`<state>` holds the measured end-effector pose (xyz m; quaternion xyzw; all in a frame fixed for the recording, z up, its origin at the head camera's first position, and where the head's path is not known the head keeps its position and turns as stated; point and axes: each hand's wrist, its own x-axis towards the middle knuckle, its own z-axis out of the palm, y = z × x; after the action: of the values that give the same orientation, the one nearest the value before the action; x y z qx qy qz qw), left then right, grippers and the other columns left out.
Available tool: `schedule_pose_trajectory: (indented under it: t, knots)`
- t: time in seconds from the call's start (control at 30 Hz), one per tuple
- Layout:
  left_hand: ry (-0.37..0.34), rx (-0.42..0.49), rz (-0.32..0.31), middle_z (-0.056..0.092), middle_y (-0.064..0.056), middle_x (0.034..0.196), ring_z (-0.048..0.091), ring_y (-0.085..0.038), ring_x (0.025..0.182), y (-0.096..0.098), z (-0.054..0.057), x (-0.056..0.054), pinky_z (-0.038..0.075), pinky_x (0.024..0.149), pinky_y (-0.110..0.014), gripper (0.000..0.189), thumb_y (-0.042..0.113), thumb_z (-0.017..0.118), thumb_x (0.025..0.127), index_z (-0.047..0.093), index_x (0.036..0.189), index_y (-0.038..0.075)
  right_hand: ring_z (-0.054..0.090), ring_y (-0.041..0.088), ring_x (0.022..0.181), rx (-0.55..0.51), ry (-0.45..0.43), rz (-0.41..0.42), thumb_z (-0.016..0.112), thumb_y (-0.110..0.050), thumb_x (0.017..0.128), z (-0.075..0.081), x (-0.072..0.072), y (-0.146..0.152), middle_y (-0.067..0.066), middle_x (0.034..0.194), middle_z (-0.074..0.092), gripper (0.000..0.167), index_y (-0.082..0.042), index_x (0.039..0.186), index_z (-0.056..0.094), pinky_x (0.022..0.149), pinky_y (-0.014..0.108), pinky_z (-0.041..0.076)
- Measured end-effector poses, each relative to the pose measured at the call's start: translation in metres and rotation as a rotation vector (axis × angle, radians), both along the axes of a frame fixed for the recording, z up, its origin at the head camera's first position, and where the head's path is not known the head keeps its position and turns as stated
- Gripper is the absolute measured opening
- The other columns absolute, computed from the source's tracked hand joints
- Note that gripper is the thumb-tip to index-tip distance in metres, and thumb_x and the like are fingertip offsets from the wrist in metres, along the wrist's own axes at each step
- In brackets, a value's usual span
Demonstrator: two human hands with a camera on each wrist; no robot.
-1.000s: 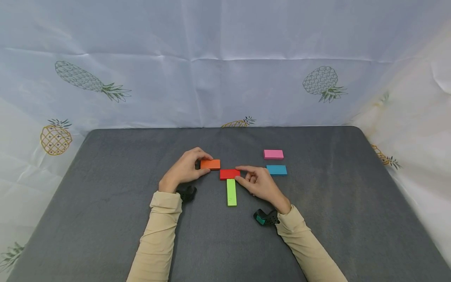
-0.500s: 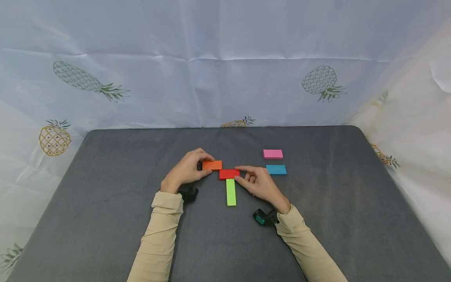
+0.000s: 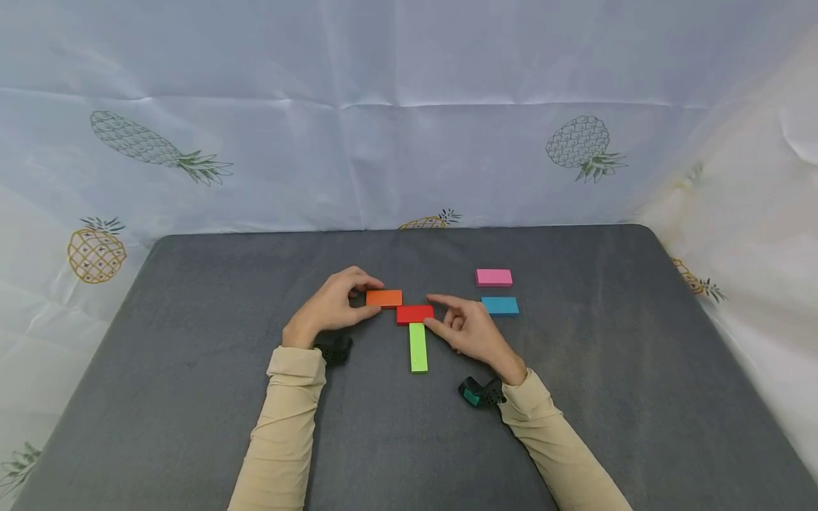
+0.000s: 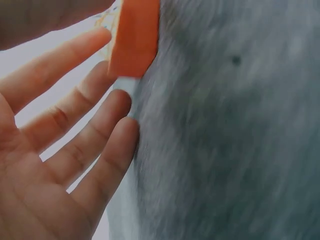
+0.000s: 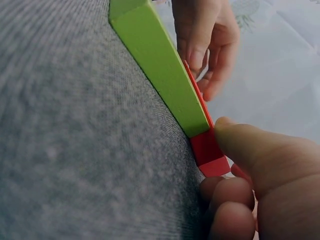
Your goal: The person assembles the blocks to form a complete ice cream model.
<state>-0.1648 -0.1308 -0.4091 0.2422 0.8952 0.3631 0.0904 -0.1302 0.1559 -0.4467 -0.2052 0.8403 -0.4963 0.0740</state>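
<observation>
An orange block (image 3: 383,299) lies flat, its right end at the upper left corner of a red block (image 3: 414,314). Below the red one, a lime green block (image 3: 418,349) stands lengthwise against its near side, forming a T. My left hand (image 3: 331,304) is at the orange block's left end, thumb and forefinger spread around it; in the left wrist view the fingers are straight beside the orange block (image 4: 135,40). My right hand (image 3: 471,330) has its thumb at the red block's right end, forefinger raised off it. In the right wrist view that thumb touches the red block (image 5: 209,150).
A pink block (image 3: 493,277) and a blue block (image 3: 500,306) lie to the right, behind my right hand. Dark grey cloth covers the table (image 3: 396,440). A pale curtain (image 3: 383,163) with pineapple prints hangs behind it.
The orange block slid right to meet the red block. Then my left hand loosened and drew back slightly left. My right forefinger lifted away from the red block.
</observation>
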Motion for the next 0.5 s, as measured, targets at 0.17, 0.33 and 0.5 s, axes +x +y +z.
schedule_pose_trajectory:
  t: [0.17,0.33,0.5]
  knots:
    - [0.012,0.008,0.010,0.068,-0.017,0.115,0.063,-0.031,0.105,-0.011,-0.002,-0.001,0.054,0.097,-0.049,0.032,0.009,0.075,0.092,0.071,0.122,0.000,0.051,0.010,0.041,-0.007,-0.003,-0.006,0.075,-0.019,0.095,-0.001,0.000,0.001,0.004,0.064,0.065,0.047,-0.004,0.138,0.063,0.043,0.026,0.044]
    - [0.017,-0.013,0.006,0.071,-0.017,0.113,0.065,-0.030,0.103,-0.013,-0.003,-0.002,0.055,0.096,-0.049,0.030,0.010,0.076,0.092,0.073,0.120,0.000,0.052,0.011,0.041,-0.003,-0.008,-0.021,0.075,-0.020,0.095,-0.001,0.000,0.001,0.004,0.063,0.065,0.044,-0.003,0.134,0.065,0.045,0.028,0.048]
    - [0.033,-0.022,0.001,0.072,-0.016,0.112,0.065,-0.030,0.101,-0.010,-0.002,-0.002,0.055,0.094,-0.048,0.029,0.008,0.075,0.092,0.073,0.119,0.000,0.053,0.011,0.041,0.015,-0.007,-0.037,0.075,-0.019,0.094,0.000,0.000,0.001,0.003,0.061,0.065,0.040,-0.002,0.130,0.068,0.045,0.029,0.048]
